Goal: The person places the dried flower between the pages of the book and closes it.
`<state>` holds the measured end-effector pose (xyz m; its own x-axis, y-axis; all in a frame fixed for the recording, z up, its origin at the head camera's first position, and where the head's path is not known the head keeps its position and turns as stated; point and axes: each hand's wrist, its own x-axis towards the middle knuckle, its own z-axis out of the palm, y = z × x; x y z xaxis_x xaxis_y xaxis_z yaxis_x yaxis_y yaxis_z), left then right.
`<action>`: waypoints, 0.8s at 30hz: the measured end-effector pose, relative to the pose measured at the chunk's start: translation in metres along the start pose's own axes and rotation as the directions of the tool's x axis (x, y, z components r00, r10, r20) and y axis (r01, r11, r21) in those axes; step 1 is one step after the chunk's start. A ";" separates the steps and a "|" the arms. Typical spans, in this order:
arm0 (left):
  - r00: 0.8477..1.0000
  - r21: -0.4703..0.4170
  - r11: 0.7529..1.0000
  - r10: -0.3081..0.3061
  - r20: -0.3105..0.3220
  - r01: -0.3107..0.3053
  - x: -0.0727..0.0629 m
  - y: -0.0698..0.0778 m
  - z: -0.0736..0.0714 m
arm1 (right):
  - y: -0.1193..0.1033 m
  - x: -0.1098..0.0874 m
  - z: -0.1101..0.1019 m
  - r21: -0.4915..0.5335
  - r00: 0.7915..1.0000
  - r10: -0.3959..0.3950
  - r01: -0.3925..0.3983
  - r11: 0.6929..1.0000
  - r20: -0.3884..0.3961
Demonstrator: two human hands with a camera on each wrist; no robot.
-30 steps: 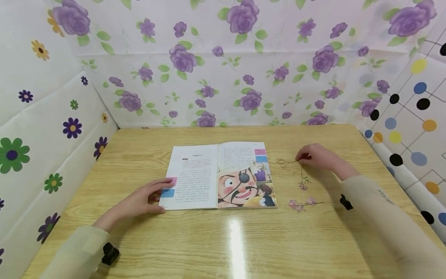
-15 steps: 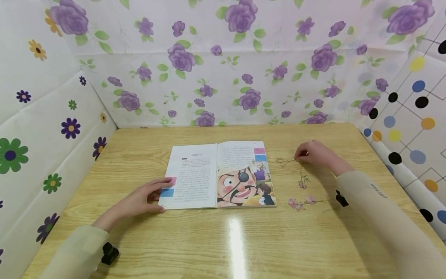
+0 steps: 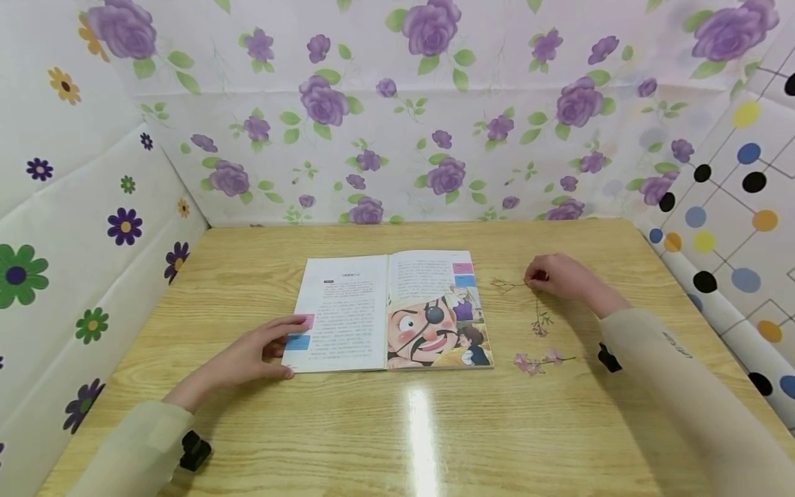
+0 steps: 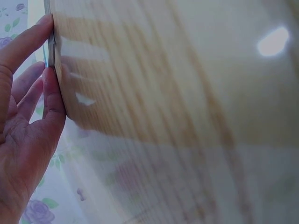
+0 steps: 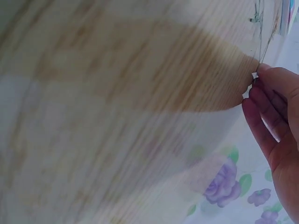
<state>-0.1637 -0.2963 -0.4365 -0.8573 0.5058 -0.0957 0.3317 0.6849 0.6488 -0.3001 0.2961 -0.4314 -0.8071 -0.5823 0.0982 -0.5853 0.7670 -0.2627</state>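
Observation:
An open picture book (image 3: 348, 317) lies on the table, with a cartoon pirate's face on its right page. My left hand (image 3: 251, 355) rests at the book's left edge, index finger on the page and thumb by the near corner; the left wrist view shows both tips touching the edge. Right of the book, my right hand (image 3: 562, 277) pinches thin stems of dried flowers between thumb and fingers. One orange-tipped sprig (image 3: 506, 284) points left from the fingertips, a purplish one (image 3: 539, 324) towards me. Whether they join is hidden. Stems (image 5: 260, 37) also show in the right wrist view.
A pink dried flower sprig (image 3: 535, 362) lies nearer to me, right of the book. The wooden table (image 3: 348, 442) is bounded by a flowered cloth (image 3: 373, 117) behind and patterned cloths at both sides. Light glares off the table in front of the book.
My right hand shifted very slightly left early on and then stayed almost still, holding the stems. The left hand and the book have hardly moved.

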 end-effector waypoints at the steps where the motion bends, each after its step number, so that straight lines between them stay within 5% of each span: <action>1: 1.000 0.002 1.000 0.003 0.000 -0.003 0.000 0.000 0.000 | -0.001 0.000 0.000 -0.005 1.000 -0.005 0.005 1.000 0.003; 14: 1.000 -0.002 1.000 0.005 0.014 -0.005 0.000 0.001 -0.001 | -0.003 0.007 -0.006 -0.020 0.994 -0.098 0.098 0.995 -0.040; 24: 1.000 -0.003 1.000 0.002 0.015 -0.002 0.000 0.002 -0.001 | -0.017 0.025 -0.027 -0.049 0.997 -0.069 0.067 0.997 -0.036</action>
<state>-0.1633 -0.2954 -0.4347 -0.8508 0.5148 -0.1059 0.3317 0.6823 0.6515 -0.3123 0.2755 -0.3990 -0.7669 -0.6238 0.1505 -0.6414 0.7385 -0.2078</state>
